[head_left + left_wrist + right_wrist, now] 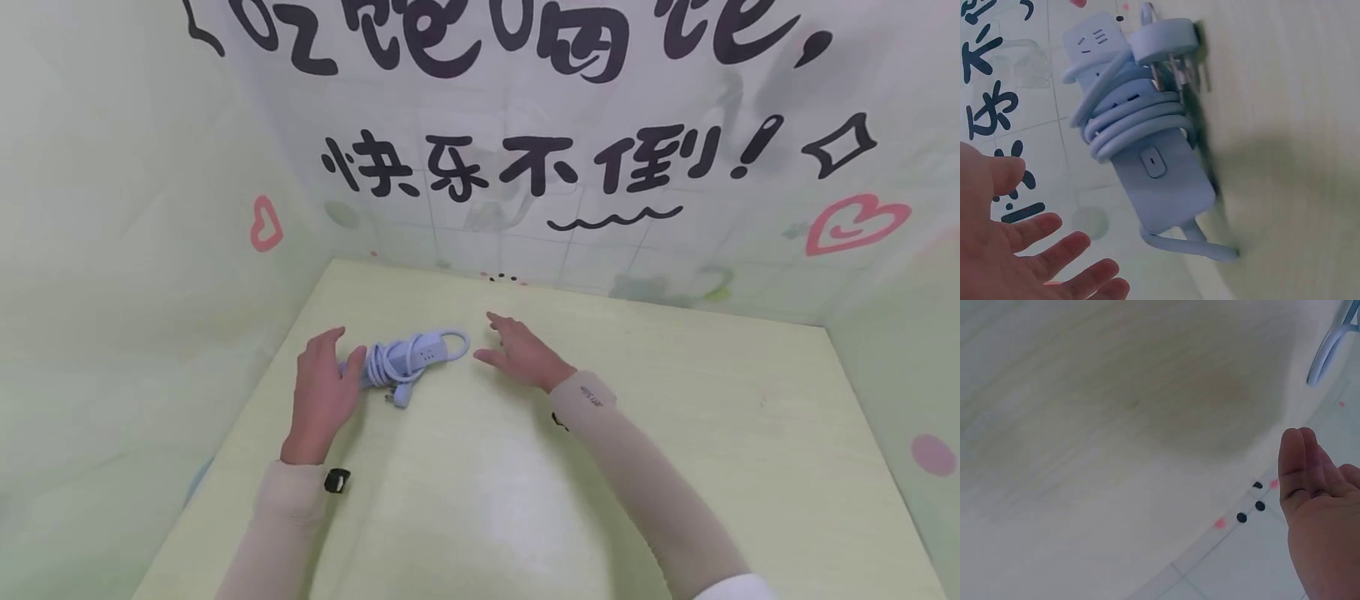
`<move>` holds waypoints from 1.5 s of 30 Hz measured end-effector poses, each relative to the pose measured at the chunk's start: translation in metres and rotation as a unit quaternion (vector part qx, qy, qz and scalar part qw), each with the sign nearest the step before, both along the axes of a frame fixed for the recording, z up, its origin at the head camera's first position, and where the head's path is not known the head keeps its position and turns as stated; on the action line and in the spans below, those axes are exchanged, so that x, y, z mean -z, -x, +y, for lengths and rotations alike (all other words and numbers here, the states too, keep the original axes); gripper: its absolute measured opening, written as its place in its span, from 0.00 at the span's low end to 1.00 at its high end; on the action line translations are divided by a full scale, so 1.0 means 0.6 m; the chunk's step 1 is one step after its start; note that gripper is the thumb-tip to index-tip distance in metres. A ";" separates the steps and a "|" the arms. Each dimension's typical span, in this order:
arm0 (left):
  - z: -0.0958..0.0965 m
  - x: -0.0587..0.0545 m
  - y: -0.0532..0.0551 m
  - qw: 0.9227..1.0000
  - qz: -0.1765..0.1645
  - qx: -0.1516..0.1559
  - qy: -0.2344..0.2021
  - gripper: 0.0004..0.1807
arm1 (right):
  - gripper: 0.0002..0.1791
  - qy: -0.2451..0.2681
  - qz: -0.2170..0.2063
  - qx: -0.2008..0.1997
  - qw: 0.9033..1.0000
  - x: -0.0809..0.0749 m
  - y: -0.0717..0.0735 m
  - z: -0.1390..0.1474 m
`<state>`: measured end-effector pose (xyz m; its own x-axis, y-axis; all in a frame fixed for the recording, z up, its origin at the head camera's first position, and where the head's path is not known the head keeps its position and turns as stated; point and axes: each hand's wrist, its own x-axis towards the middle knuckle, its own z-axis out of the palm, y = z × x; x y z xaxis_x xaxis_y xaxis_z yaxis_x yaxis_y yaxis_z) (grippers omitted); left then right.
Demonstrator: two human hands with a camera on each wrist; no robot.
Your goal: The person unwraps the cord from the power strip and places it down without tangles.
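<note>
A pale blue-white power strip (428, 351) lies on the table, its own cord (1141, 119) wound several times round its middle. The plug (1165, 40) sticks out at one side with its metal pins showing. My left hand (324, 392) is at the strip's left end, fingers spread; the left wrist view shows a gap between the fingers and the strip. To the right of the cord's loop (459, 343), my right hand (525, 353) hovers with extended fingers and holds nothing. Only a bit of the cord loop (1325, 356) shows in the right wrist view.
The light wooden table (480, 483) meets a back wall sheet (510, 225) printed with black characters and hearts. Sheeted walls stand at the left (135, 292) and right (907, 350) table edges. A small black device (337, 481) sits at my left wrist.
</note>
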<state>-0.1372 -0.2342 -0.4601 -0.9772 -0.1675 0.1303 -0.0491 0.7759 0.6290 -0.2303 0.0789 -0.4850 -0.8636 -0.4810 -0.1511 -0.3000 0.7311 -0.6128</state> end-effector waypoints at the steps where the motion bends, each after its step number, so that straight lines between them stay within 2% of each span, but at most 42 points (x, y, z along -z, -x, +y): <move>1: -0.005 0.007 -0.004 1.000 -0.002 -0.005 -0.007 0.36 | 0.46 0.009 0.000 -0.005 1.000 0.001 -0.003 -0.010; 6: -0.023 0.029 -0.015 0.999 -0.031 -0.020 -0.020 0.37 | 0.46 0.043 -0.003 -0.030 0.999 0.012 -0.014 -0.054; 11: -0.032 0.037 -0.013 0.997 -0.070 0.010 -0.034 0.37 | 0.44 0.066 -0.012 -0.041 0.997 0.022 -0.022 -0.082; 16: -0.036 0.043 -0.013 0.994 -0.105 0.031 -0.029 0.38 | 0.43 0.063 -0.003 -0.050 0.997 0.033 -0.029 -0.097; 21: -0.040 0.046 -0.014 0.993 -0.109 0.039 -0.024 0.37 | 0.41 0.055 0.018 -0.057 0.997 0.036 -0.034 -0.108; 26: -0.041 0.045 -0.009 0.992 -0.112 0.039 -0.028 0.38 | 0.34 0.072 0.016 -0.041 0.996 0.033 -0.035 -0.116; 31: -0.038 0.047 0.001 0.993 -0.108 0.039 -0.028 0.39 | 0.28 0.084 0.015 -0.021 0.996 0.026 -0.036 -0.121; 36: -0.038 0.052 0.013 0.994 -0.099 0.040 -0.023 0.37 | 0.26 0.077 0.020 -0.019 0.997 0.023 -0.032 -0.122; 45: -0.017 0.069 0.026 0.989 -0.107 0.064 -0.078 0.33 | 0.27 0.109 -0.037 0.001 0.993 0.028 -0.031 -0.083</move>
<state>-0.1529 -0.2445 -0.5012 -0.9940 -0.0425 -0.1005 -0.1025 0.6784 0.7275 -0.2115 0.0292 -0.5016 -0.8553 -0.5070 -0.1070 -0.2461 0.5792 -0.7771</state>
